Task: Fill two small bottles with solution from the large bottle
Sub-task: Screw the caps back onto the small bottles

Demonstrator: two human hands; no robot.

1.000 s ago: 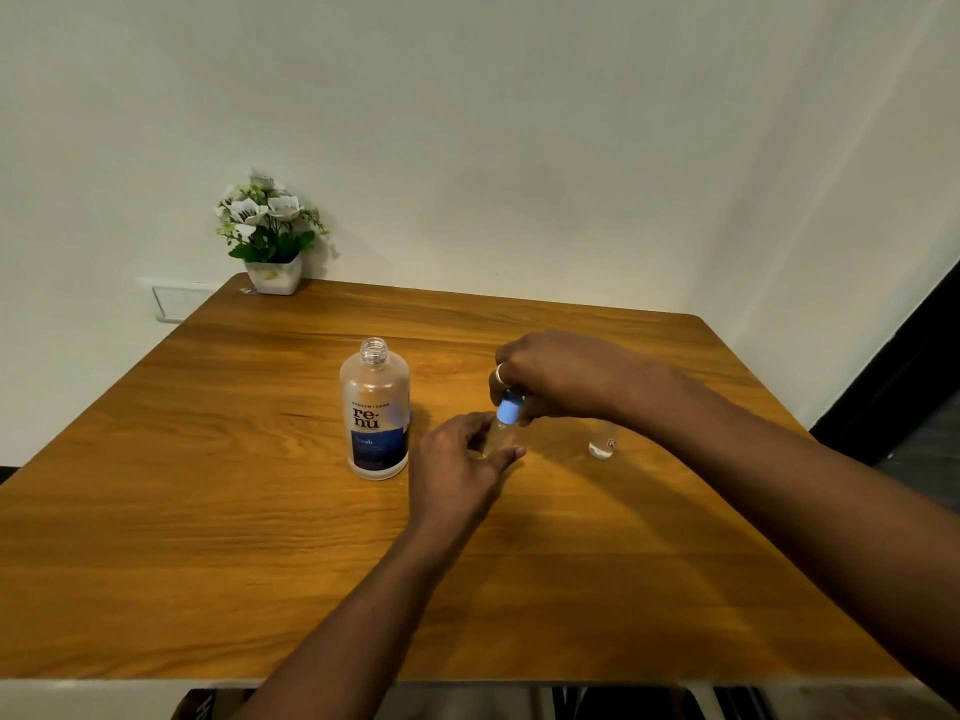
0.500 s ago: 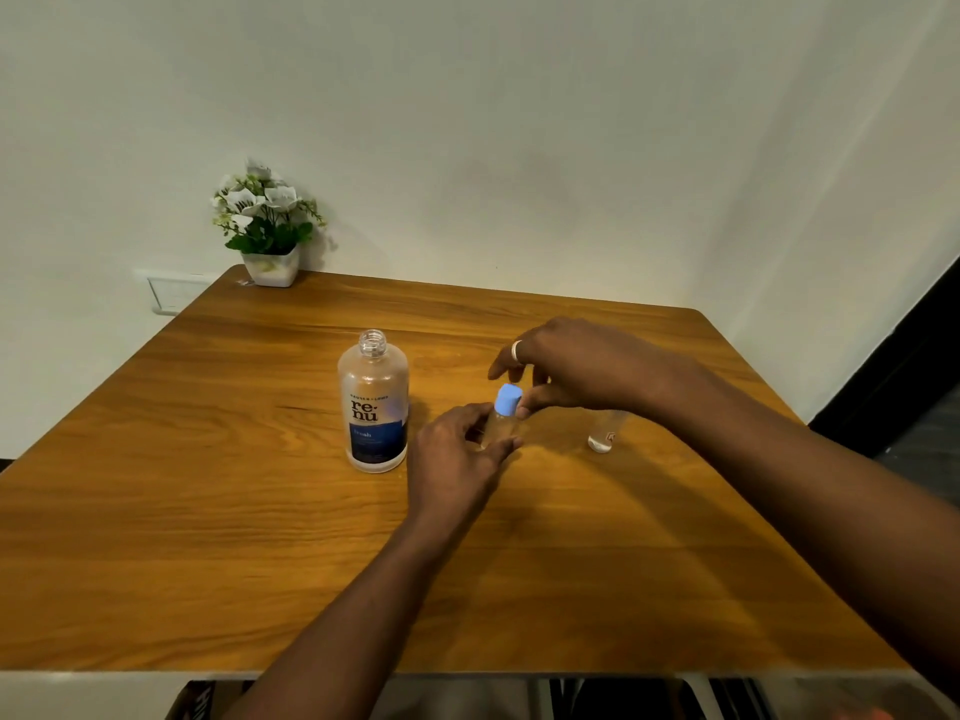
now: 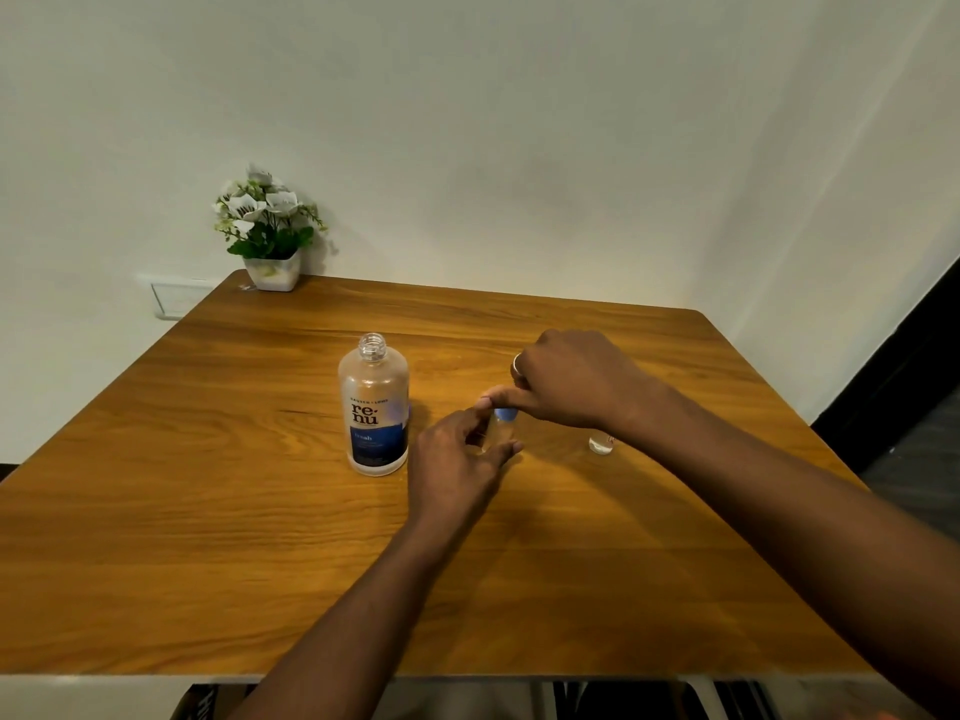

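From my head camera, I look down on the wooden table (image 3: 208,511). My left hand (image 3: 457,459) curls around the body of a small clear bottle (image 3: 496,436), thumb on one side and fingers on the other, steadying it upright on the wood. My right hand (image 3: 566,376) comes over from above, thumb and fingers pinched on its blue cap (image 3: 505,414). Whether the cap is going on or coming off, I judge it is being turned, so I want the lower hand firm and unmoving while only the upper fingers rotate, keeping the cap square to the neck so the thread does not cross.

The large bottle (image 3: 375,407) stands uncapped just to the left of my left hand, near enough that a careless elbow or wrist could tip it; I should keep my left forearm low and quiet. The second small bottle (image 3: 601,443) sits behind my right wrist, mostly hidden, and I cannot tell if it is capped or how full it is. A potted plant (image 3: 266,231) stands at the far left corner, well apart from the work.
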